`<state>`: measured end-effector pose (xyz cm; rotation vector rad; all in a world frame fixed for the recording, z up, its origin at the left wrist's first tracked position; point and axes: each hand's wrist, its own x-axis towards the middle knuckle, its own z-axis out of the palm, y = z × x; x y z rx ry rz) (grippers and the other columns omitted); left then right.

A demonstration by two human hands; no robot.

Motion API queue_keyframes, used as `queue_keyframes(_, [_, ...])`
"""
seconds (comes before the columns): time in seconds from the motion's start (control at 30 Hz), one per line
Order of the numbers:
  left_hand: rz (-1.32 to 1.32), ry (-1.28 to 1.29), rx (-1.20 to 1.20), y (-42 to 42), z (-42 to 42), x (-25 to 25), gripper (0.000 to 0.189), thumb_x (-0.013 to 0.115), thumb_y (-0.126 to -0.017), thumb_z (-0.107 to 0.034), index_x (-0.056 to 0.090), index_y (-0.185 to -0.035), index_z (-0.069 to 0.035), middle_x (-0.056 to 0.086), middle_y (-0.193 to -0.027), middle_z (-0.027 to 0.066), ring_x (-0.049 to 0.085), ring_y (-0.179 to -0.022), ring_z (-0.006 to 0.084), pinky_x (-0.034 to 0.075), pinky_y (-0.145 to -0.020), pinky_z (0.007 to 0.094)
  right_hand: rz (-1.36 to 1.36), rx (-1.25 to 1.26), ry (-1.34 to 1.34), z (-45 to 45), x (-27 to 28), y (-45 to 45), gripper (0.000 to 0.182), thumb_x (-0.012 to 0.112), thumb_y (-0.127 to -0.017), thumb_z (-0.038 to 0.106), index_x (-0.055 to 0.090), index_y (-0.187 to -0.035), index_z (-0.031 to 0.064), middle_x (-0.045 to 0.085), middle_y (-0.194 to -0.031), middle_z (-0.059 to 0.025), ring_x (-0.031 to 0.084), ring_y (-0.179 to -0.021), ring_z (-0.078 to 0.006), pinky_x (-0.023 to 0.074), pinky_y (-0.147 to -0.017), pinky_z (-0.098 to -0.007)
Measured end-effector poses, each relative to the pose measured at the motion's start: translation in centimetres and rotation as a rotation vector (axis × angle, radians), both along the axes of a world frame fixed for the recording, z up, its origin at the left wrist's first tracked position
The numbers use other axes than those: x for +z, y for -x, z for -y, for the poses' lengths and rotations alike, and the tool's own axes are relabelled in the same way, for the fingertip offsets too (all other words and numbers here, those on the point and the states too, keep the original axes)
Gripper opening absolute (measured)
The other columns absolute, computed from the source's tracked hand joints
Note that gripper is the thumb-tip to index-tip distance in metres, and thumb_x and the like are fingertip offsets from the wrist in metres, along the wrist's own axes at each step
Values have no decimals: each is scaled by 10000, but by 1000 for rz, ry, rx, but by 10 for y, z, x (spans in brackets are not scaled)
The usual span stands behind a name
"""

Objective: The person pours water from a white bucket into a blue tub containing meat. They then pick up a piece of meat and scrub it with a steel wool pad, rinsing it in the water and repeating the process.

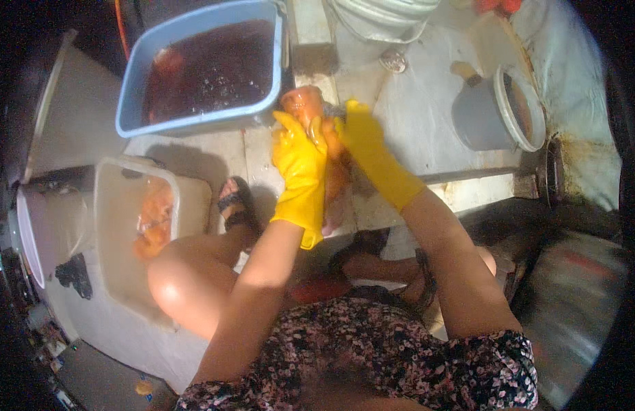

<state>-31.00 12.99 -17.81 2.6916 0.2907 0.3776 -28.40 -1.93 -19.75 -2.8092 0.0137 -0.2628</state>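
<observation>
Both hands wear yellow rubber gloves. My left hand (299, 164) grips a wet, orange, tube-like piece (303, 97), which looks like seafood such as a squid body; its wide end points away from me. Close beside it is my right hand (374, 149), blurred, with its fingers curled at the piece's right side. Whether those fingers hold anything cannot be told. A small dark grey patch shows between the two gloves. Orange, soft-looking matter hangs below, between my wrists, partly hidden by the left glove.
A blue tub (194, 126) of dark reddish liquid stands at the upper left. Left of my leg, a cream bin (111, 277) contains orange pieces (155, 216). A grey bucket (482, 113) is tilted at right. Beyond sit a white ribbed container (386, 18) and a small shiny round object (393, 60).
</observation>
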Motion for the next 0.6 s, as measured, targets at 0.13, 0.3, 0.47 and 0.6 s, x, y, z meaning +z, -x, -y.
queue_keyframes(0.13, [-112,45,37,0,5,9,859,505,-994,-598,332,-1534,48,679,-1027,321,689,-850,485,542,-703,565,242,103,4,9,-3,8,471,683,-914,362,564,-1235,39,658,-1004,-194,703,-819,-402,570,-646,-517])
queue_keyframes(0.3, [-46,14,24,7,1,8,847,536,-992,-569,329,-1529,52,685,-1018,325,682,-834,501,538,-707,581,16,96,-76,1,20,73,435,687,-914,321,575,-1210,23,654,-993,-203,700,-828,-409,575,-677,-505])
queue_keyframes(0.47, [-106,14,-29,3,3,6,868,498,-1005,-571,292,-1534,85,658,-1079,329,694,-850,463,559,-734,524,153,32,-134,1,-5,30,412,696,-900,328,589,-1161,27,655,-953,-217,700,-859,-406,565,-703,-505])
queue_keyframes(0.6, [-103,11,11,0,2,5,864,491,-1008,-573,296,-1531,87,666,-1061,329,702,-857,452,565,-742,516,7,-83,-269,-3,4,11,391,713,-883,333,605,-1109,32,676,-1008,-234,678,-907,-460,543,-789,-542])
